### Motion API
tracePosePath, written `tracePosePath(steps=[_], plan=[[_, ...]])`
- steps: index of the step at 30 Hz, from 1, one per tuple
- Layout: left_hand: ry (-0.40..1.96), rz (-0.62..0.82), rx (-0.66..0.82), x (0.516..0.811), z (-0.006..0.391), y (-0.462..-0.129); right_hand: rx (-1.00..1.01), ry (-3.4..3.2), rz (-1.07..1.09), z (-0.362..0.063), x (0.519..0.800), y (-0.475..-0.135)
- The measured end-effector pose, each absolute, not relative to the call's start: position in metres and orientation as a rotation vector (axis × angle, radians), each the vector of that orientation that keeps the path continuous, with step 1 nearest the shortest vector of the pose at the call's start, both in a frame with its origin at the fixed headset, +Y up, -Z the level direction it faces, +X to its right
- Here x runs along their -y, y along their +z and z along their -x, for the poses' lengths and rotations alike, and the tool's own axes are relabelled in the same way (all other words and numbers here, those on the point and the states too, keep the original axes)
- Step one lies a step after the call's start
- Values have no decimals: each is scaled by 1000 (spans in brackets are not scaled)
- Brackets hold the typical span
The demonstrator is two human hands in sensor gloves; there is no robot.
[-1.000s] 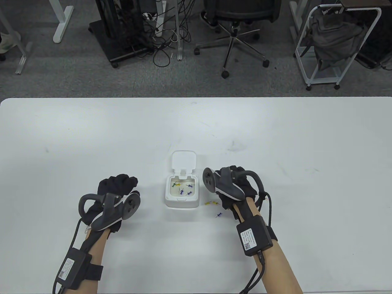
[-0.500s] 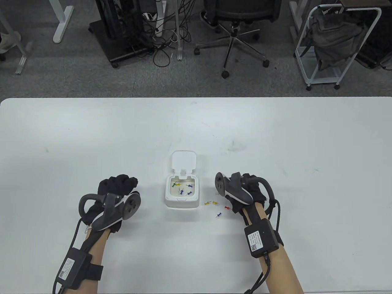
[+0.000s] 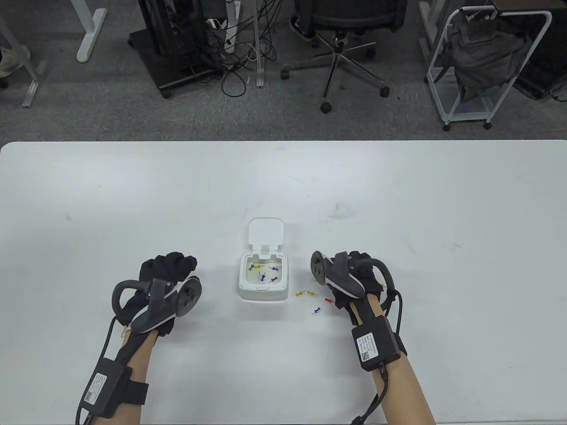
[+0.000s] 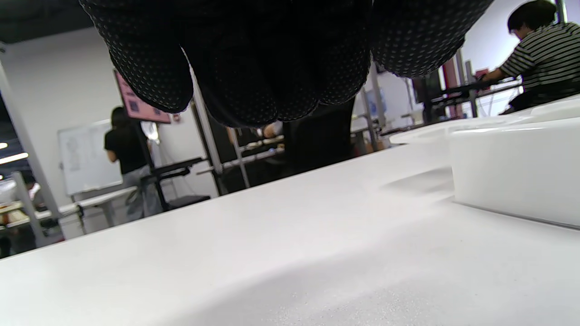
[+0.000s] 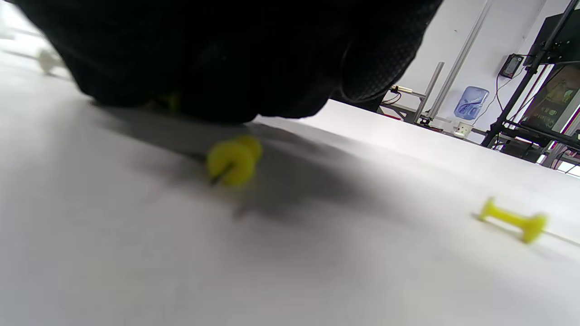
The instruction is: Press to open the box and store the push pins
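The white box [image 3: 263, 283] stands at table centre with its lid [image 3: 265, 232] flipped open to the far side; several blue, yellow and green push pins [image 3: 266, 273] lie inside. Loose pins lie right of it: two yellow [image 3: 306, 293], a red [image 3: 328, 300] and a blue [image 3: 316, 311]. My right hand [image 3: 354, 272] rests low on the table just right of them. In the right wrist view its fingers [image 5: 217, 59] press down near a yellow pin [image 5: 233, 160]; whether they hold anything is hidden. My left hand [image 3: 168, 265] lies curled and empty left of the box [image 4: 516, 167].
Another yellow pin [image 5: 514, 222] lies further out in the right wrist view. The white table [image 3: 398, 199] runs wide behind the box. An office chair [image 3: 345, 40] and a cart [image 3: 487, 66] stand on the floor beyond its far edge.
My right hand has drawn back from the box's right side to the loose pins, uncovering the red one, and has since held still. The left hand shifted very slightly left.
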State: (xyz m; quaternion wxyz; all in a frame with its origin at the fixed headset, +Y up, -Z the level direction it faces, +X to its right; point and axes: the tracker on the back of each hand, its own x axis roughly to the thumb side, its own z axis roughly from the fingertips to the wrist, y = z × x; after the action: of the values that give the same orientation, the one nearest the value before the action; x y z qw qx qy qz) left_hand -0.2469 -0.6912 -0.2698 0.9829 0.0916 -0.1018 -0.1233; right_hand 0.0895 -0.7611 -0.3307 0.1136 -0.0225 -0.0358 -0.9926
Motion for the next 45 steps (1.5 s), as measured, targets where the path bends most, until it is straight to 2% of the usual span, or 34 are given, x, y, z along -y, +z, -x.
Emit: tracePosePath(steps=[6, 12, 27, 36, 45], plan=[[-249, -187, 205, 691, 247, -270, 130, -2907, 70, -87, 755, -333], [-249, -186, 205, 692, 247, -270, 71, -2915, 126, -74, 734, -338], [-247, -186, 201, 692, 249, -271, -66, -2967, 331, -11, 691, -341], [-244, -186, 199, 692, 250, -271, -76, -2933, 436, 18, 691, -335], [-244, -187, 201, 692, 250, -271, -53, -2928, 471, 27, 695, -332]])
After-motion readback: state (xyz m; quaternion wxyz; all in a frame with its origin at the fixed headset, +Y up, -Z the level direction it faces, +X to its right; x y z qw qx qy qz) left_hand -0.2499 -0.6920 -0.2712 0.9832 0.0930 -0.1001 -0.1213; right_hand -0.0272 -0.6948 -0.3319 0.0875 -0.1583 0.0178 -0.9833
